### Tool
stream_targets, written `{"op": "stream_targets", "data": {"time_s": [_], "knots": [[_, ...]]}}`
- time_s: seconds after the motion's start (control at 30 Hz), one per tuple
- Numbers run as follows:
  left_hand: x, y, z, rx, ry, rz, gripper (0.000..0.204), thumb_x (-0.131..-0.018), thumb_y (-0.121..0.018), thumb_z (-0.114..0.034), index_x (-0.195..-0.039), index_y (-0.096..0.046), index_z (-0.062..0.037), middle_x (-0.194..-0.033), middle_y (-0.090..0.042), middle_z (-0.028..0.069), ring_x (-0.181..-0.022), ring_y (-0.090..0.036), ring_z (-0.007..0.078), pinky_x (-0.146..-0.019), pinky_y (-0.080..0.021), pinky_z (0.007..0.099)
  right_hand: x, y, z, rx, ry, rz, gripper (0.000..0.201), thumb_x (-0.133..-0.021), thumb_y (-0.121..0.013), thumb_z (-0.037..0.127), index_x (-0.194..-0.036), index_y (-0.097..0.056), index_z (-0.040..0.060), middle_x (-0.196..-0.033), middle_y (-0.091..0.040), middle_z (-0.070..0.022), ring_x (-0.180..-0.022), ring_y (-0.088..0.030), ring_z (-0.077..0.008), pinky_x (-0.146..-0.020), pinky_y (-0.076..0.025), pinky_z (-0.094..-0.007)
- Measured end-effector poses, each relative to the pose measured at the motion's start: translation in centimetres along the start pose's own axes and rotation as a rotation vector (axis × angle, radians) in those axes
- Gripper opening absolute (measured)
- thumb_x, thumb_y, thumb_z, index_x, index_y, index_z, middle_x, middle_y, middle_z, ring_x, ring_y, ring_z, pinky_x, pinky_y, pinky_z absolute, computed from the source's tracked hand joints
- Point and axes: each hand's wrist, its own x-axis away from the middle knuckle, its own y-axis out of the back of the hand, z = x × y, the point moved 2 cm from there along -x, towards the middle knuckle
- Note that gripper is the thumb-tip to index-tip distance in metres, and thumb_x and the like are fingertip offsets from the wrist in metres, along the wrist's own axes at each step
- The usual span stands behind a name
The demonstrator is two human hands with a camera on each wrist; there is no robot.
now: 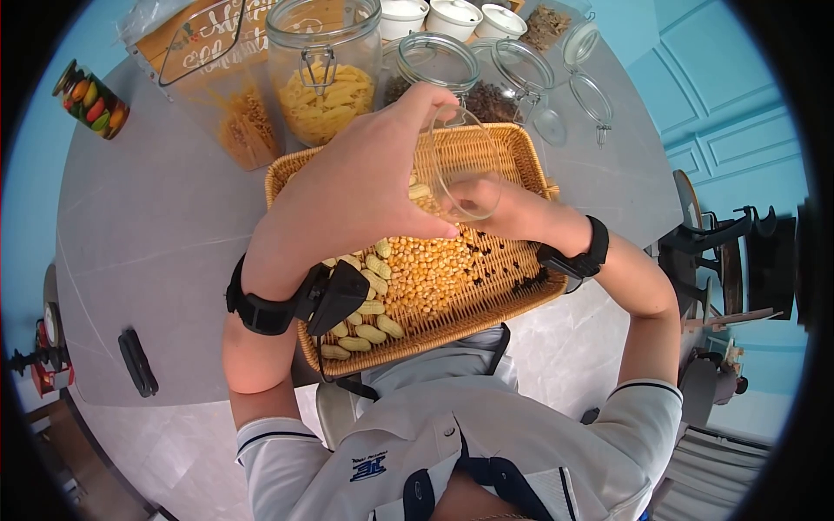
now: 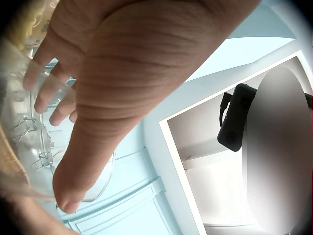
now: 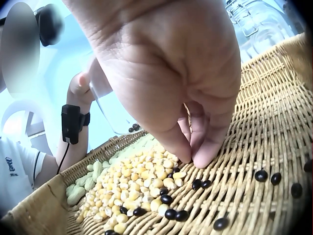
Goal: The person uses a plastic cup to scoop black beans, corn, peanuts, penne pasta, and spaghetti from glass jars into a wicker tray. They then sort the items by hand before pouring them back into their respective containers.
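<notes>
A clear glass container (image 1: 499,161) is held tilted over the wicker basket (image 1: 512,306) by my left hand (image 1: 369,165), fingers and thumb spread around its side. In the right wrist view, a few black beans (image 3: 134,128) show through its glass. My right hand (image 1: 508,208) reaches down into the basket, thumb and fingertips drawn together close over the weave (image 3: 193,159); what lies between them is hidden. Loose black beans (image 3: 201,184) lie just below those fingertips. Beside them spread yellow corn kernels (image 1: 423,273), and peanuts in shells (image 1: 371,333) line the basket's left side.
Behind the basket stand a large jar of penne (image 1: 321,104), a clear container of dry pasta (image 1: 248,130) and open clip-lid jars (image 1: 495,102). White lidded pots (image 1: 454,17) are farther back. A jar of colourful contents (image 1: 94,106) and a black case (image 1: 137,362) lie at the left.
</notes>
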Motion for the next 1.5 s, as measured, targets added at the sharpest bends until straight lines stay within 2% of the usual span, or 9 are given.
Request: {"op": "stream_targets", "data": {"time_s": [0.2,0.5,0.7,1.0,1.1,1.2,1.3,1.4,1.5], "knots": [[0.0,0.0,-0.1,0.000,0.013,0.009,0.096,-0.059,-0.093,-0.019,-0.141,-0.045,-0.0080,-0.136,-0.062,0.0163,-0.131,-0.057,0.0328,-0.108,-0.044,0.0397,0.0,-0.2,-0.9,0.018,0.030,0.041,0.018,-0.083,-0.076,0.002,-0.098,-0.066,0.0010,-0.094,-0.065,-0.0121,-0.088,-0.067,-0.0318,-0.076,-0.052,-0.0406],[0.0,-0.1,0.0,-0.008,0.011,0.014,0.097,-0.059,-0.094,-0.018,-0.142,-0.044,-0.0076,-0.137,-0.062,0.0155,-0.132,-0.056,0.0326,-0.110,-0.043,0.0394,-0.3,-0.4,-0.7,-0.002,0.063,-0.046,0.016,-0.083,-0.074,0.002,-0.097,-0.066,0.0013,-0.090,-0.067,-0.0112,-0.082,-0.067,-0.0315,-0.072,-0.052,-0.0401],[0.0,0.0,0.0,-0.011,0.007,0.017,0.097,-0.059,-0.094,-0.018,-0.142,-0.044,-0.0077,-0.137,-0.062,0.0157,-0.132,-0.057,0.0326,-0.109,-0.044,0.0392,0.0,-0.2,0.0,0.042,0.018,-0.032,0.016,-0.084,-0.076,0.002,-0.096,-0.065,-0.0007,-0.096,-0.069,-0.0150,-0.093,-0.069,-0.0354,-0.079,-0.054,-0.0425],[0.1,0.1,0.0,-0.016,-0.003,0.003,0.094,-0.060,-0.093,-0.019,-0.141,-0.044,-0.0079,-0.135,-0.063,0.0169,-0.130,-0.057,0.0346,-0.108,-0.044,0.0402,1.1,-0.2,-0.2,0.133,-0.043,-0.037,0.018,-0.088,-0.070,0.000,-0.106,-0.066,-0.0007,-0.099,-0.069,-0.0189,-0.096,-0.068,-0.0374,-0.083,-0.054,-0.0428],[0.1,0.1,0.0,-0.027,0.000,0.003,0.094,-0.061,-0.093,-0.019,-0.141,-0.044,-0.0078,-0.135,-0.063,0.0172,-0.130,-0.057,0.0350,-0.108,-0.043,0.0405,1.8,0.1,-0.6,0.080,-0.029,-0.122,0.018,-0.086,-0.069,-0.006,-0.102,-0.062,-0.0020,-0.090,-0.065,-0.0130,-0.079,-0.065,-0.0298,-0.074,-0.053,-0.0360],[0.2,0.2,0.0,-0.034,0.013,0.012,0.094,-0.061,-0.093,-0.019,-0.141,-0.044,-0.0076,-0.136,-0.062,0.0172,-0.131,-0.056,0.0352,-0.109,-0.043,0.0407,2.3,1.8,-0.9,-0.023,-0.291,-0.075,0.014,-0.093,-0.066,-0.002,-0.107,-0.063,-0.0030,-0.088,-0.067,-0.0087,-0.076,-0.066,-0.0188,-0.072,-0.055,-0.0301],[0.2,0.1,0.1,-0.030,0.014,0.015,0.094,-0.062,-0.093,-0.019,-0.141,-0.043,-0.0074,-0.137,-0.061,0.0171,-0.131,-0.056,0.0353,-0.109,-0.043,0.0408,3.1,4.7,0.1,-0.420,-0.398,-0.189,0.013,-0.096,-0.068,0.003,-0.107,-0.067,-0.0033,-0.088,-0.069,-0.0066,-0.074,-0.066,-0.0143,-0.068,-0.054,-0.0262],[0.2,0.0,0.1,-0.026,0.019,0.019,0.094,-0.063,-0.093,-0.019,-0.141,-0.043,-0.0073,-0.138,-0.061,0.0171,-0.131,-0.056,0.0351,-0.109,-0.043,0.0408,3.1,8.3,4.5,-0.489,-0.286,-0.356,0.014,-0.098,-0.067,0.005,-0.108,-0.067,-0.0043,-0.088,-0.067,-0.0028,-0.078,-0.062,-0.0067,-0.069,-0.053,-0.0209],[0.2,-0.1,0.0,-0.029,0.022,0.024,0.093,-0.063,-0.092,-0.020,-0.142,-0.043,-0.0074,-0.137,-0.061,0.0168,-0.130,-0.057,0.0346,-0.108,-0.044,0.0406,2.6,9.8,8.3,-0.515,-0.170,-0.412,0.016,-0.094,-0.072,0.005,-0.108,-0.069,-0.0030,-0.088,-0.068,-0.0020,-0.077,-0.062,-0.0068,-0.069,-0.053,-0.0220]]}}
